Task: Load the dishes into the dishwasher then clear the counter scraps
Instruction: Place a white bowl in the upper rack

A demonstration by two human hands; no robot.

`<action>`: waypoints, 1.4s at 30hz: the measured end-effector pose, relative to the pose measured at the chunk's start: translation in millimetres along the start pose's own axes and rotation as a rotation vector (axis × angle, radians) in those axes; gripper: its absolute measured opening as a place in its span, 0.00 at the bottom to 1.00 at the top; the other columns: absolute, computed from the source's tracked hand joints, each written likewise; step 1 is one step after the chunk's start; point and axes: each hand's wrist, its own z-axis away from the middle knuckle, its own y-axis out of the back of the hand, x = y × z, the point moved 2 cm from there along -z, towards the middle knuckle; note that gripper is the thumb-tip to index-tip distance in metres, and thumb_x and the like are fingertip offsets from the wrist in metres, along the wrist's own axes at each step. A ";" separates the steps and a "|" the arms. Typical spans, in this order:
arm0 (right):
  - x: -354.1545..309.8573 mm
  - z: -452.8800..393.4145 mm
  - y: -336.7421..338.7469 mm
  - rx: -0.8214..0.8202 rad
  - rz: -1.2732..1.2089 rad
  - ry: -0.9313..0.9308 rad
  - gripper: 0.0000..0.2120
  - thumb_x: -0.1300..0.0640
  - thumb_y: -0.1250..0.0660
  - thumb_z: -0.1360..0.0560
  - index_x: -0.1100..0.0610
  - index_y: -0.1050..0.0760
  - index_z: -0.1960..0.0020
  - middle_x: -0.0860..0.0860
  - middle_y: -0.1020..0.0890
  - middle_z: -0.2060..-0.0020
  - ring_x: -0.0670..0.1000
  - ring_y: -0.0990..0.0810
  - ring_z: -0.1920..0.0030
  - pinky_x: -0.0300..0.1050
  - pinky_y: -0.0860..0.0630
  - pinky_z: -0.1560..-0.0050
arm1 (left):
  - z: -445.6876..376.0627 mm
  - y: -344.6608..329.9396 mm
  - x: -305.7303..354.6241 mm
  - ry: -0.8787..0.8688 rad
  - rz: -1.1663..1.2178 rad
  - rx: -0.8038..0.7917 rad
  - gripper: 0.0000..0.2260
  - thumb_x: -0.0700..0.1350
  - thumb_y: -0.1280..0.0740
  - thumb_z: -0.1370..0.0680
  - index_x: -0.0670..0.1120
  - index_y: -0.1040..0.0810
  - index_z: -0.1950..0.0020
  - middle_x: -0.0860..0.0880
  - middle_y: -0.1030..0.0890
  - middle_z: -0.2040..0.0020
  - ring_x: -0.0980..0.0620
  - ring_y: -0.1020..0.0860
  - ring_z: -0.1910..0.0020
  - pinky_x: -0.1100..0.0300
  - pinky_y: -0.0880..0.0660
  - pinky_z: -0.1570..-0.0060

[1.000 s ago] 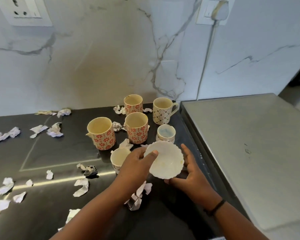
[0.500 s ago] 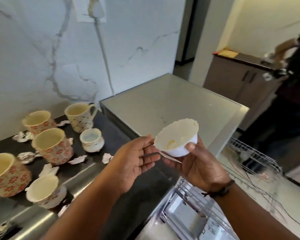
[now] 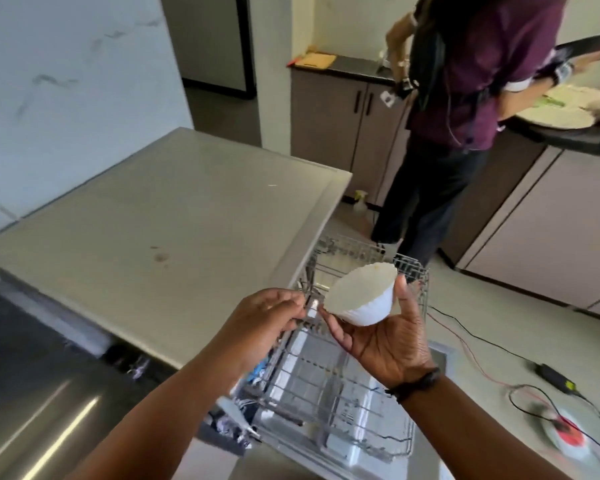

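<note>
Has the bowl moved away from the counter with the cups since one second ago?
Yes. The bowl, held by the right hand, is now off the counter, over the dishwasher rack.

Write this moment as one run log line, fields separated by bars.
step: load bowl | right hand: holds white bowl | left hand: beside bowl, holds nothing | below: dishwasher rack

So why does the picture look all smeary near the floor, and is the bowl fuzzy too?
Head view: the red and white thing on the floor is streaked by camera motion, and the counter edges bend from the wide lens. The bowl in the right hand is fairly sharp; the rack wires are a little soft.
</note>
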 end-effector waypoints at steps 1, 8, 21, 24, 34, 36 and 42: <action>-21.9 -2.7 17.4 0.044 -0.018 0.004 0.44 0.46 0.16 0.47 0.58 0.27 0.36 0.62 0.26 0.38 0.64 0.33 0.31 0.61 0.22 0.47 | -18.6 -17.9 -1.4 -0.049 -0.081 -0.003 0.06 0.47 0.34 0.22 0.51 0.20 0.47 0.54 0.16 0.51 0.55 0.20 0.48 0.62 0.26 0.49; -136.0 -17.2 133.5 0.309 0.034 -0.013 0.45 0.44 0.16 0.50 0.57 0.28 0.39 0.61 0.23 0.49 0.64 0.23 0.50 0.53 0.20 0.57 | -134.3 -92.6 -18.4 -0.564 -1.323 0.082 0.21 0.58 0.38 0.26 0.48 0.23 0.38 0.47 0.24 0.36 0.44 0.26 0.36 0.47 0.29 0.38; -161.6 -112.2 223.5 0.784 0.924 -0.200 0.35 0.47 0.21 0.36 0.50 0.36 0.36 0.56 0.24 0.45 0.56 0.19 0.54 0.43 0.23 0.71 | -279.2 -62.8 -19.0 -0.350 -1.639 0.146 0.35 0.50 0.43 0.20 0.41 0.61 0.23 0.40 0.57 0.22 0.38 0.55 0.23 0.43 0.52 0.25; -161.4 -146.1 238.5 0.840 0.983 -0.188 0.39 0.51 0.19 0.38 0.52 0.38 0.35 0.55 0.28 0.43 0.57 0.24 0.49 0.56 0.19 0.57 | -281.8 -63.4 -17.7 -0.376 -1.619 0.167 0.35 0.47 0.40 0.22 0.40 0.56 0.22 0.40 0.52 0.22 0.38 0.51 0.24 0.43 0.50 0.26; -157.0 -208.8 265.0 1.005 1.828 -0.296 0.42 0.37 0.25 0.38 0.49 0.42 0.32 0.61 0.33 0.34 0.69 0.35 0.34 0.65 0.31 0.40 | -285.3 -61.3 -17.9 -0.414 -1.585 0.180 0.34 0.48 0.38 0.22 0.40 0.52 0.22 0.40 0.47 0.22 0.38 0.48 0.24 0.43 0.47 0.26; -152.1 -211.5 269.0 0.990 1.892 -0.295 0.42 0.36 0.26 0.37 0.49 0.42 0.32 0.61 0.34 0.34 0.69 0.35 0.34 0.65 0.30 0.41 | -284.2 -61.3 -17.7 -0.419 -1.601 0.179 0.35 0.49 0.38 0.23 0.40 0.52 0.22 0.40 0.47 0.22 0.38 0.47 0.24 0.43 0.46 0.27; -144.5 -222.2 280.2 0.967 2.057 -0.295 0.41 0.35 0.29 0.35 0.52 0.44 0.32 0.61 0.35 0.34 0.67 0.33 0.36 0.62 0.29 0.43 | -286.7 -61.3 -18.2 -0.399 -1.615 0.179 0.36 0.50 0.36 0.23 0.39 0.50 0.22 0.39 0.45 0.23 0.37 0.46 0.24 0.43 0.45 0.27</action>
